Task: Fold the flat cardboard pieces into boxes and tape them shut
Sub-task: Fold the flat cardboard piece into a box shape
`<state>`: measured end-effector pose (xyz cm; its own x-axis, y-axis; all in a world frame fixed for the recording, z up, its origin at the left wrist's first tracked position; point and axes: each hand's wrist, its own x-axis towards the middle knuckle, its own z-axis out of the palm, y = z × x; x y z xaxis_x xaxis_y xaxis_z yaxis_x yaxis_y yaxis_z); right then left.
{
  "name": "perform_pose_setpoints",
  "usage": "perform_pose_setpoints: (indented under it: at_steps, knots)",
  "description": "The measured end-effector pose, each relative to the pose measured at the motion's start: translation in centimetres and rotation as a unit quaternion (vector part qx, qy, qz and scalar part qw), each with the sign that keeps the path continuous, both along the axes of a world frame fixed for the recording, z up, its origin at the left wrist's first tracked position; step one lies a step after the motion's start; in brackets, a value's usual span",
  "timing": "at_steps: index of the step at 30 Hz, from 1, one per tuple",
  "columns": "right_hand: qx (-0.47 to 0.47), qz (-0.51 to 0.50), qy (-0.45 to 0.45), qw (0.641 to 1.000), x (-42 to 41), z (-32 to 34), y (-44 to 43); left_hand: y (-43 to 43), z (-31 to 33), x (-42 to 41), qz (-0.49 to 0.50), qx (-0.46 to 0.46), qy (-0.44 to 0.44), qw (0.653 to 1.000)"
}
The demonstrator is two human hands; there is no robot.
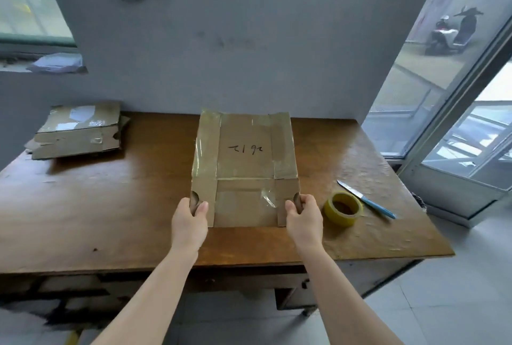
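— Why gripped at the near corners?
— Likely to lift and open the flat brown cardboard piece (243, 167), lying mid brown wooden counter (110, 220). Pinched at its notched flaps by left hand (189, 223) and right hand (303, 220). Worn-looking: glossy old tape, scrawled ink.
— And the yellow tape roll (343, 208)?
— Parked at 3 o'clock beside a blue-handled knife (365, 199), within reach. At 10 o'clock, a stack of spare flat cardboard pieces (80, 131).
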<state>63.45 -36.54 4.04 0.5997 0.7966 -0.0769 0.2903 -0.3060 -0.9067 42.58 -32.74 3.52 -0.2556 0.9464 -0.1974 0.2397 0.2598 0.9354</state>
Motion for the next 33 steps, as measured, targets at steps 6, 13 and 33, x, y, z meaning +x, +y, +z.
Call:
perform_pose_setpoints:
  at_steps: [6,13,33]
  knots:
    - [-0.035,0.019,-0.031,0.999,9.4,0.8,-2.5,-2.2,0.2,9.0,-0.012,-0.023,0.012,1.000]
    - [-0.032,0.017,0.065,0.997,17.2,2.0,-3.5,-2.8,-0.7,16.4,-0.023,-0.063,-0.008,0.998]
    - [0.016,0.085,-0.001,0.996,24.3,5.4,10.5,9.8,-0.8,24.8,-0.130,-0.135,0.090,0.978]
